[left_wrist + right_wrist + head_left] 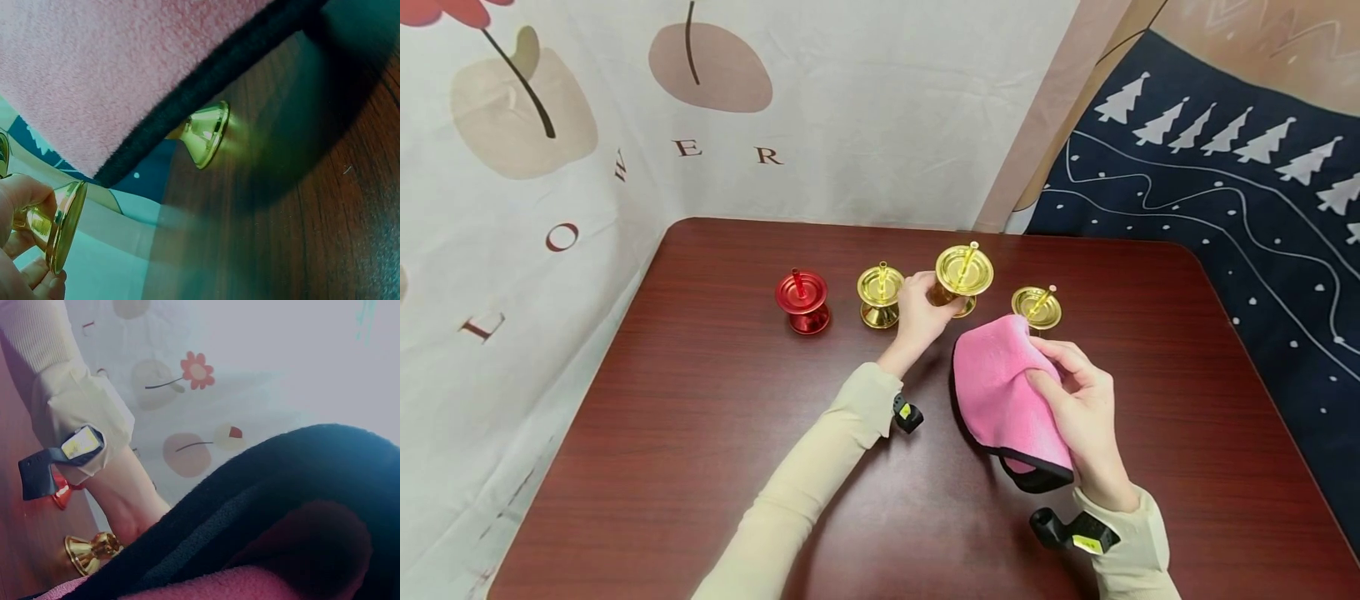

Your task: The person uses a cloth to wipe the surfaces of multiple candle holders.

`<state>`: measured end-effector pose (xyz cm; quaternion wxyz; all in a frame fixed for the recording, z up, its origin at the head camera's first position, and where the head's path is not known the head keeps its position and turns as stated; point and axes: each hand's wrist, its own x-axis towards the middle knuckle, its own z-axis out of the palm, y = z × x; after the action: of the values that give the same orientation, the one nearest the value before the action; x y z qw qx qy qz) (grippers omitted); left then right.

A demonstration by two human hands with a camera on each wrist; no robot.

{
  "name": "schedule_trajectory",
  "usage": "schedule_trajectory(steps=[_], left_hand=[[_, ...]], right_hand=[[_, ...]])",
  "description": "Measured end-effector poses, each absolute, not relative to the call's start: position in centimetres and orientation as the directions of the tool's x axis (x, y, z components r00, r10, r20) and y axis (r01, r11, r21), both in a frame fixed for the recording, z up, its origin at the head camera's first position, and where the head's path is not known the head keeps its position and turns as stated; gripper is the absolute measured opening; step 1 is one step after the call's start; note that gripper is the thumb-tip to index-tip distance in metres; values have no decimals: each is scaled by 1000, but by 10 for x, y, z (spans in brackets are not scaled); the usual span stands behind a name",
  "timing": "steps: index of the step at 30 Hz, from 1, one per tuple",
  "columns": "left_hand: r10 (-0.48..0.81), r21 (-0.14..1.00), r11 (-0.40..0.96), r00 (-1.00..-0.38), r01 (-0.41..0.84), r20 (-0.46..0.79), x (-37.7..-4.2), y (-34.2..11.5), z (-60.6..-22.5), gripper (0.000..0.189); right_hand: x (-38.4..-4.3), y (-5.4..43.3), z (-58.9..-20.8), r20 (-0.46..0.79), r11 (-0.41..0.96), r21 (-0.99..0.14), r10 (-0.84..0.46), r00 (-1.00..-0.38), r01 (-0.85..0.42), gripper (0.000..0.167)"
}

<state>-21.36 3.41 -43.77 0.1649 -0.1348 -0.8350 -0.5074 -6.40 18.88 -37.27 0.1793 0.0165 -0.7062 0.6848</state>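
My left hand (922, 310) grips a gold candle holder (964, 270) by its narrow middle; it has a dish top with a thin upright tube. In the left wrist view the fingers curl round the stem and the flared base (67, 225) shows, raised off the table. My right hand (1086, 408) pinches a pink cloth (1003, 383) with black edging between thumb and fingers, and the cloth hangs down just right of the held holder. Behind the cloth's top edge stands another gold candle holder (1036, 308), its lower part hidden in the head view.
Left of my left hand stand a gold candle holder (880, 292) and a red one (802, 300), both upright. The dark red-brown table (700, 467) ends at the back against a printed white curtain (880, 108). A navy tree-patterned cloth (1187, 192) hangs at the right.
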Motion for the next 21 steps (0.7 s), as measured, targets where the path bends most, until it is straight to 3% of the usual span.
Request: schedule_trajectory(steps=[8,21], left_hand=[[72,784,529,-938,325,340,-218,41,-449,25],[109,758,566,-941,325,321,-223,47,-470,23]], right_hand=[[-64,188,-373,266,71,-964,212,-940,-256,31],[-66,188,-375,271,77,-962,198,-942,-261,32]])
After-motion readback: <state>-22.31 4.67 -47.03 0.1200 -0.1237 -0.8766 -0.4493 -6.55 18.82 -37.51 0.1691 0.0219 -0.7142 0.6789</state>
